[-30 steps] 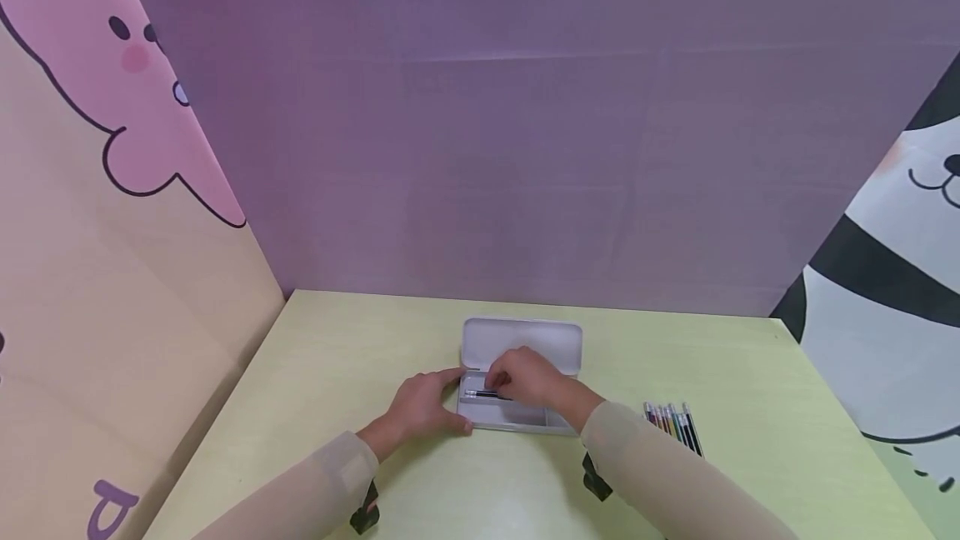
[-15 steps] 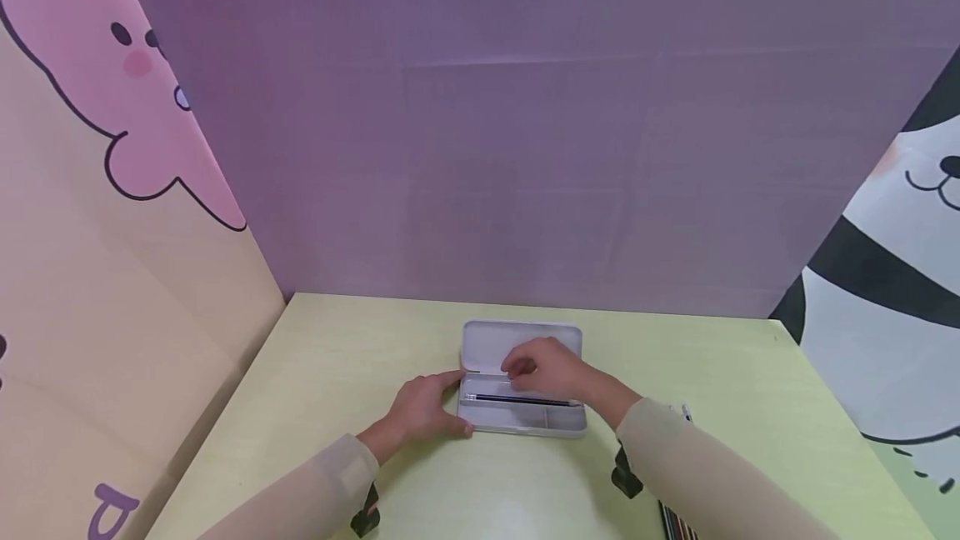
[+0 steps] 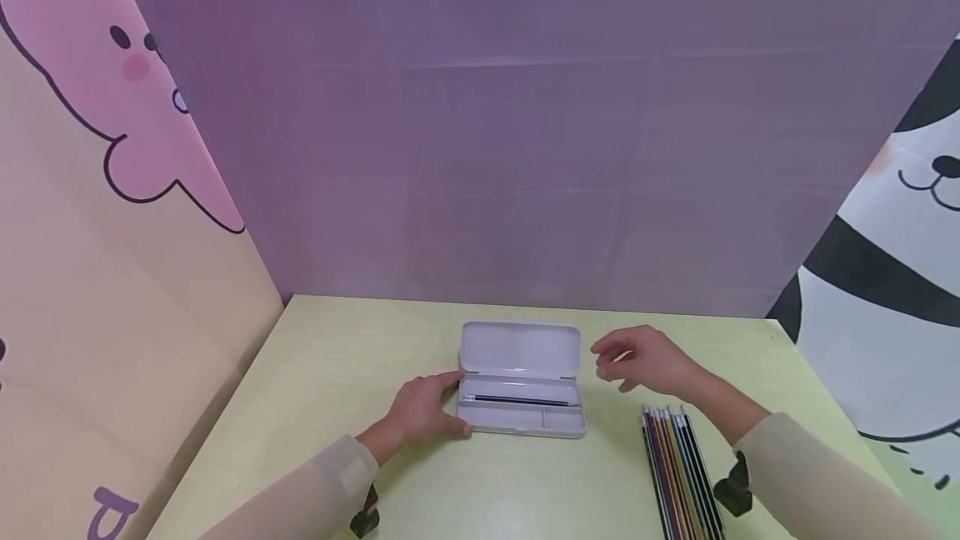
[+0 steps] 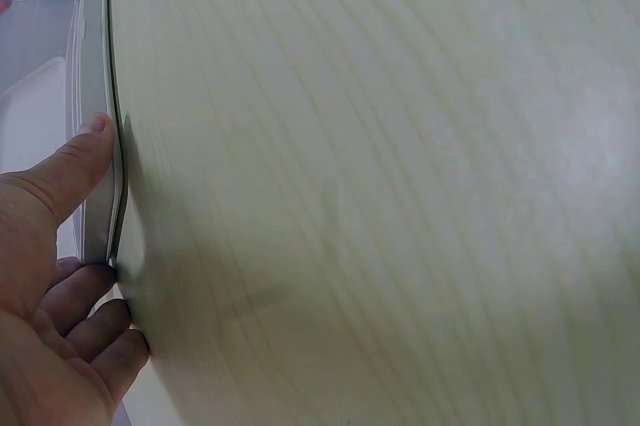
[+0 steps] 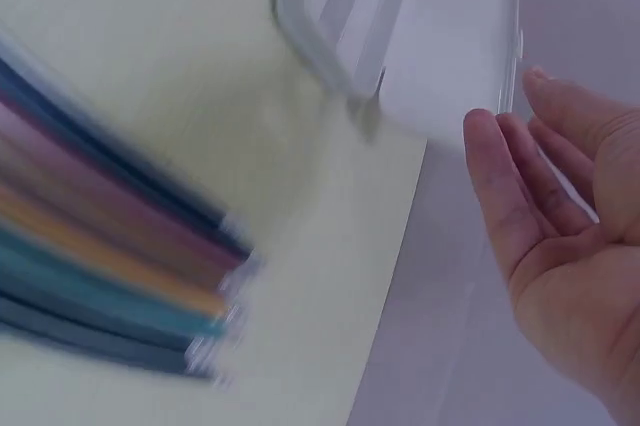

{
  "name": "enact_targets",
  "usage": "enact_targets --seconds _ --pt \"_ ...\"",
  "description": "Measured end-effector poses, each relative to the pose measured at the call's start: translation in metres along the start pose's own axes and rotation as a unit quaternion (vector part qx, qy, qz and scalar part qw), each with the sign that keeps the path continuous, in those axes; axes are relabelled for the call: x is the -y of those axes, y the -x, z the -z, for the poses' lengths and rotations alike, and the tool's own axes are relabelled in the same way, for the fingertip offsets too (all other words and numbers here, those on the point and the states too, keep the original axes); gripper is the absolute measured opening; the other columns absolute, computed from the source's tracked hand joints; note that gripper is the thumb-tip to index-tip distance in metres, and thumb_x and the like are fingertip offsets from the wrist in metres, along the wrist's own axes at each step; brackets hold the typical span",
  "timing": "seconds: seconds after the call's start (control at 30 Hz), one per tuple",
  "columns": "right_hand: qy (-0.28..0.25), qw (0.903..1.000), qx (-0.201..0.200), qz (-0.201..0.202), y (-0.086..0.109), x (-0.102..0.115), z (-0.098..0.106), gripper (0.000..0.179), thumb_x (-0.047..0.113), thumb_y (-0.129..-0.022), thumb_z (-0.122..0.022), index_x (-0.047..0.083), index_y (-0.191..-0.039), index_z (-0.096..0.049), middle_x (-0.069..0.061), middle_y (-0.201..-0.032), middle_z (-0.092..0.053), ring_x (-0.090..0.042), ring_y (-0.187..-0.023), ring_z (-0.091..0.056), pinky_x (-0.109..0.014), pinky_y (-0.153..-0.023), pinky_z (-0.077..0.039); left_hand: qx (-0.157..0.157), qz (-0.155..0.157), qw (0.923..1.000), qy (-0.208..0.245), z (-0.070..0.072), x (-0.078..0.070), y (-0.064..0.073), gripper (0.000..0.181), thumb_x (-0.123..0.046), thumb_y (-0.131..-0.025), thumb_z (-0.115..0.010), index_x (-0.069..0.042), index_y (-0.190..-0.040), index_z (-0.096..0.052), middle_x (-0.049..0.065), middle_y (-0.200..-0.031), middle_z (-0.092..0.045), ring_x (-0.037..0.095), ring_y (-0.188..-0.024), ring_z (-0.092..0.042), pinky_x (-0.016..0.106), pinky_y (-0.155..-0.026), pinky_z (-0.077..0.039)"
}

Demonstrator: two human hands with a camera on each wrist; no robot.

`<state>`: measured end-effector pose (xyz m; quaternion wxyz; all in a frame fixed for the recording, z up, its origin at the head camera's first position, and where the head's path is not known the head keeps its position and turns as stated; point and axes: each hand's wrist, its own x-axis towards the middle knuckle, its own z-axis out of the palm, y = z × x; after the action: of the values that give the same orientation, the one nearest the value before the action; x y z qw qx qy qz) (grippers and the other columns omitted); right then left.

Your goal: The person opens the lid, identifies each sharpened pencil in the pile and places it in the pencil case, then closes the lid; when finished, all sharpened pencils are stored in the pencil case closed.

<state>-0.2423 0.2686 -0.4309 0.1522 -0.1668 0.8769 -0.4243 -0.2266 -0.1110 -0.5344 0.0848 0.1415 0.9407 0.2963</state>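
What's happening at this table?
A person's left hand holds the left end of an open white case on the table. One dark pen or pencil lies lengthwise in its rear compartment. The right hand is in the air right of the case, holding nothing. Nearer the person, a row of coloured pens or pencils lies on the table.

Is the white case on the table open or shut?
Open. In the head view, the white case has its lid swung back, exposing its inside, where a dark pen or pencil lies.
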Motion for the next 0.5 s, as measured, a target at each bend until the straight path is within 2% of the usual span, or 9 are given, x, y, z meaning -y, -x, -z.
enact_targets --seconds 0.27,0.5 --pt "-0.052 0.9954 -0.025 -0.076 0.052 -0.042 0.031 0.044 0.015 -0.098 -0.069 -0.010 -0.132 -0.057 -0.015 -0.111 -0.071 -0.028 -0.097 -0.071 -0.046 -0.077 -0.063 -0.001 -0.004 1.0000 0.001 0.002 -0.002 0.000 0.094 -0.046 -0.071 -0.092 -0.015 -0.151 -0.053 0.009 -0.147 -0.060 0.037 -0.134 -0.056 0.056 -0.110 -0.045" --pt "-0.069 0.9854 -0.037 -0.151 0.084 -0.073 0.031 0.048 0.017 -0.099 -0.068 -0.014 -0.133 -0.053 -0.017 -0.112 -0.071 -0.026 -0.096 -0.071 -0.048 -0.076 -0.063 -0.002 -0.003 1.0000 -0.002 0.000 -0.001 0.000 0.093 -0.046 -0.071 -0.092 -0.017 -0.150 -0.054 0.008 -0.146 -0.061 0.036 -0.132 -0.057 0.057 -0.108 -0.046"
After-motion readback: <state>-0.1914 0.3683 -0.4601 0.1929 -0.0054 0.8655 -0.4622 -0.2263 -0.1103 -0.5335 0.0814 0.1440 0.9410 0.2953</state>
